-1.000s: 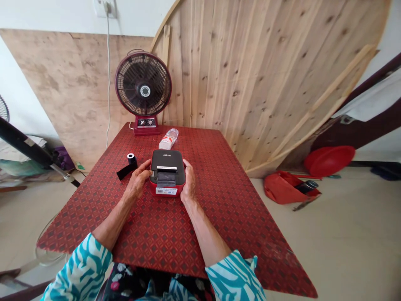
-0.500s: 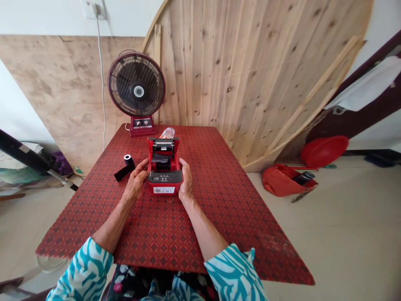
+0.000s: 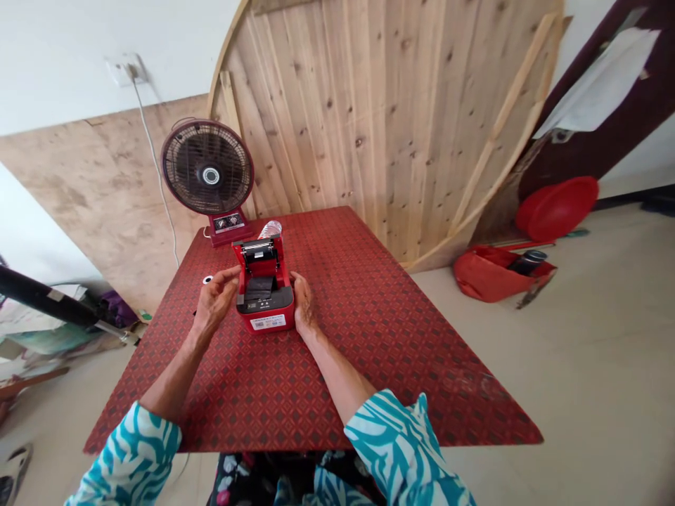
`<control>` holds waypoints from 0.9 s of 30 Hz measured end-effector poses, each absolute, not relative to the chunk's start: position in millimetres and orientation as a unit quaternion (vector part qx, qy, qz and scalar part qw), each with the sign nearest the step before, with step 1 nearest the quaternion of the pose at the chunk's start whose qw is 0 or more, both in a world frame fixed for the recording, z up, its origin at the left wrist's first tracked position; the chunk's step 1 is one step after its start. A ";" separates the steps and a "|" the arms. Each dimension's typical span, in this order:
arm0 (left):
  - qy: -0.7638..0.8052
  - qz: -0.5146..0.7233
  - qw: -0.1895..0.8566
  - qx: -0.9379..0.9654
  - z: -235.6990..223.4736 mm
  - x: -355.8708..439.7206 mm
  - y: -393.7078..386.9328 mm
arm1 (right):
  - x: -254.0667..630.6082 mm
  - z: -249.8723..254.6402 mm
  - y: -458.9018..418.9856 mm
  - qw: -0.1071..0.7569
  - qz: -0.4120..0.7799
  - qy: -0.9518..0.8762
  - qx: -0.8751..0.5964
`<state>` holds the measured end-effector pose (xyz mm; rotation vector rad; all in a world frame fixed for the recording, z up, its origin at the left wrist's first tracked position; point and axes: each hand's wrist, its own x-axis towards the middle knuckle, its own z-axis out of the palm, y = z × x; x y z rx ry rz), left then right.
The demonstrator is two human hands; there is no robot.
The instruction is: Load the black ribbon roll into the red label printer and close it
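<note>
A: Where's the printer [image 3: 282, 306]?
B: Between my left hand [image 3: 215, 302], fingers loosely open, and right hand [image 3: 304, 302], open along its side. Probably light, stiff; raised lid [image 3: 258, 253] likely fragile: grip low.

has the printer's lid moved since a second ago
Yes, up and back: it lay closed then; now the lid stands raised at the far end of the printer's red base, on the side toward the fan.
</note>
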<state>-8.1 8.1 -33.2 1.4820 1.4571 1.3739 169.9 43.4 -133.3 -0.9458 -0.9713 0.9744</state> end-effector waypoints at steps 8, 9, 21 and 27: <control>0.583 0.144 0.113 0.792 -0.9 22.6 43.1 | 169.2 -129.3 43.4 0.662 0.434 -0.431 -0.432; 0.590 0.107 0.091 0.795 0.8 26.0 45.6 | 169.2 -128.9 43.7 0.663 0.433 -0.432 -0.431; 0.577 -0.067 0.044 0.813 5.4 40.0 75.4 | 168.9 -127.7 48.0 0.672 0.410 -0.448 -0.425; 0.518 -0.130 0.094 0.840 8.0 37.9 85.3 | 169.5 -126.4 47.1 0.667 0.418 -0.447 -0.425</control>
